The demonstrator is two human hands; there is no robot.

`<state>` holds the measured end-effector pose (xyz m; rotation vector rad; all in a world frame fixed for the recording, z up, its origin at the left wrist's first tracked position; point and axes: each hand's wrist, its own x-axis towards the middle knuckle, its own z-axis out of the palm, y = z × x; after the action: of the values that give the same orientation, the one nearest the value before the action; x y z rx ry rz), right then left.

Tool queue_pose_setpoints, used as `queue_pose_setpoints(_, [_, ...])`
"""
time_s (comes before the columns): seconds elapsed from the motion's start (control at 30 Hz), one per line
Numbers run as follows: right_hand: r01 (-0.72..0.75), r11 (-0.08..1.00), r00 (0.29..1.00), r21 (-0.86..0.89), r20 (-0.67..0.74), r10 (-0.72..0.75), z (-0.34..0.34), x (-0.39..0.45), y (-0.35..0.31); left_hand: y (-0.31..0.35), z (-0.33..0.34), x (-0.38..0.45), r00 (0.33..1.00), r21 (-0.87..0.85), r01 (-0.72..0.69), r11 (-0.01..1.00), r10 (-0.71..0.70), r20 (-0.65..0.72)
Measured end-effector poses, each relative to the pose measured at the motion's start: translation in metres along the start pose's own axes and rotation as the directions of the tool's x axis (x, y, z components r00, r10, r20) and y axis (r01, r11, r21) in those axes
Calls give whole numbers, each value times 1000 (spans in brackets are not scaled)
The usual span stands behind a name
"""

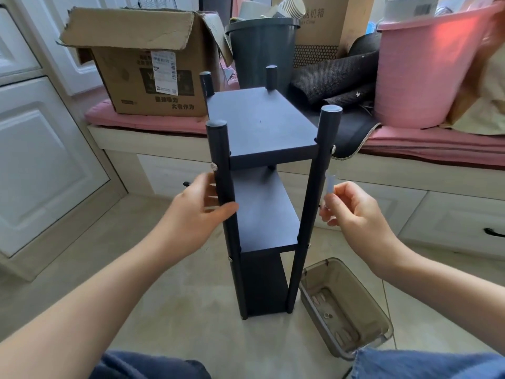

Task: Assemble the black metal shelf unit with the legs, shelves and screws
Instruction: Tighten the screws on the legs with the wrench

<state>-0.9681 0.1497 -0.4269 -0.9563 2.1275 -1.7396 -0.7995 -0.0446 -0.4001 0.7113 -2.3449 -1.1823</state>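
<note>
Shelf unit (262, 203) upright on floor, grey tray (345, 307) beside, cardboard box (147, 64) behind

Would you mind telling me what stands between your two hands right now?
In the head view, the black shelf unit stands between them: the left hand grips its front-left leg, and the right hand pinches a small clear piece.
</note>
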Motion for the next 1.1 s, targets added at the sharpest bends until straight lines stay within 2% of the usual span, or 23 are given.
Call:
queue_pose_setpoints(0.17, [11, 999, 996, -39, 89, -7, 9, -8, 1, 7, 10, 1, 999, 29, -55, 998, 55, -2])
queue_pose_setpoints(0.33, [-2, 982, 957, -187, 285, 57, 25, -20, 15, 11, 18, -5, 989, 12, -125, 992, 124, 80])
queue_pose_setpoints(0.43, [18, 954, 903, -301, 415, 114, 31, -27, 27, 3, 19, -2, 979, 120, -83, 989, 59, 193])
queue_pose_setpoints(0.53, [37, 918, 854, -395, 490, 177, 36, -29, 41, -15, 22, -2, 933, 287, -62, 956, -46, 358])
queue_pose_setpoints(0.7, [28, 857, 819, -514, 504, 276, 41, -25, 55, -42, 35, 1, 884, 373, 1, 928, -175, 434])
queue_pose_setpoints(0.83, [-14, 796, 792, -605, 479, 378, 45, -23, 64, -62, 50, -3, 788, 504, 35, 863, -334, 517])
queue_pose_setpoints(0.9, [-50, 788, 801, -614, 447, 398, 47, -23, 66, -63, 52, -2, 804, 496, 51, 867, -330, 494])
queue_pose_setpoints(1.0, [-68, 795, 816, -603, 425, 392, 51, -25, 66, -57, 49, 1, 865, 463, 77, 883, -290, 410])
queue_pose_setpoints(1.1, [-77, 799, 820, -596, 418, 391, 57, -28, 69, -57, 45, 3, 896, 515, -37, 856, -200, 396])
